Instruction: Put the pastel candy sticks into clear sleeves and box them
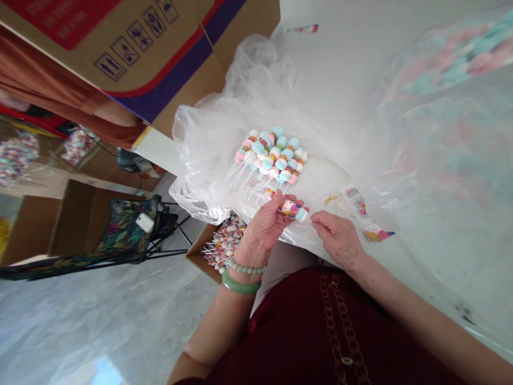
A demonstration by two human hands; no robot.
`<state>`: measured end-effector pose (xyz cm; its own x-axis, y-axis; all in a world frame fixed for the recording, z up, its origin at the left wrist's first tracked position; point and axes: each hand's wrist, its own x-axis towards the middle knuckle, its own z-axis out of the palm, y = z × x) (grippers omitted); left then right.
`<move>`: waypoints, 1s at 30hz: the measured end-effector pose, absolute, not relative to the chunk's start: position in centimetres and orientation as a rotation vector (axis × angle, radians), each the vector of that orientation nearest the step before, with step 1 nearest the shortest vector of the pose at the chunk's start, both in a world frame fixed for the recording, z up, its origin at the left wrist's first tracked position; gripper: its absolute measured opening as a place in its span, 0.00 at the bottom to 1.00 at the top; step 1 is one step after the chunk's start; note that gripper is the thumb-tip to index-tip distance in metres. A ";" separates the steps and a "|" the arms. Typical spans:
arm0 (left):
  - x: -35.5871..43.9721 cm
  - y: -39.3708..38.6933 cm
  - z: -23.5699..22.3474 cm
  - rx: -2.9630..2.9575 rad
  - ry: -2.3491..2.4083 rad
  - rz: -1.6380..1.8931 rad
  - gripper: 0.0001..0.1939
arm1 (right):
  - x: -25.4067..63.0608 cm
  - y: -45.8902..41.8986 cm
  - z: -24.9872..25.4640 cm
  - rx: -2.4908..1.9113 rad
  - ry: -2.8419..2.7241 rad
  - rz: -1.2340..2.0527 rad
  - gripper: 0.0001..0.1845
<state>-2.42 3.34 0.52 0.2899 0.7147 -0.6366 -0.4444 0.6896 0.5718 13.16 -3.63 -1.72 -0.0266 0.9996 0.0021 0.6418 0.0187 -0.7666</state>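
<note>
A pastel marshmallow skewer point(292, 209) lies across the fingers of the left hand point(262, 230), which is curled and has hold of it; the thumb and fingers hide part of the stick. The right hand point(339, 238) sits just beside the skewer's far end, its fingertips point(316, 220) drawn together, but whatever thin thing they may pinch is too fine to make out, so I cannot tell if they grip anything.

Just beyond the held skewer, a heap of similar skewers point(270, 155) rests on a crumpled clear plastic bag point(208, 160), their white sticks fanned toward it. Right of the skewer, near the right hand, lie small gold twist ties point(332, 199) and two printed paper labels point(356, 202) point(377, 233), which are partly blurred.

Below the skewer, a cardboard box point(200, 251) holds more skewers point(224, 243), partly hidden behind the left wrist, which wears a beaded bracelet point(246, 267) and a green bangle point(241, 283). Well left of the skewer, a floral bag point(126, 230) hangs on a folding stand, and beyond the bag a large printed carton point(120, 48) is cut off by the frame edge.
</note>
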 end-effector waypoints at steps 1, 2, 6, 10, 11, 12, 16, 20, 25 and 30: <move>-2.6 3.4 0.5 0.304 1.025 0.785 0.16 | 13.3 -3.5 -1.7 -1.686 -1.723 0.820 0.11; -2.7 3.5 0.4 0.302 1.036 0.780 0.15 | 13.4 -3.4 -1.6 -1.691 -1.725 0.832 0.10; -3.4 3.7 0.1 0.327 1.073 0.788 0.16 | 13.5 -3.2 -1.8 -1.701 -1.752 0.860 0.11; -3.8 3.9 0.1 0.366 1.096 0.818 0.15 | 13.3 -3.2 -2.0 -1.685 -1.730 0.896 0.10; -3.7 3.8 0.1 0.372 1.091 0.811 0.15 | 13.3 -3.3 -2.0 -1.676 -1.727 0.897 0.10; -3.5 3.6 0.2 0.376 1.082 0.805 0.15 | 13.2 -3.3 -2.0 -1.664 -1.731 0.885 0.10; -2.2 2.7 0.2 0.402 1.043 0.842 0.17 | 12.6 -3.5 -2.3 -1.599 -1.785 0.762 0.13; -1.4 2.3 0.2 0.415 1.025 0.866 0.17 | 12.3 -3.6 -2.2 -1.577 -1.675 0.851 0.13; -1.8 2.6 0.1 0.421 1.001 0.827 0.17 | 12.4 -2.9 -1.5 -1.621 -1.218 1.336 0.08; -0.9 1.7 -0.3 0.507 0.966 0.882 0.16 | 11.6 -2.3 -0.9 -1.579 -1.010 1.466 0.08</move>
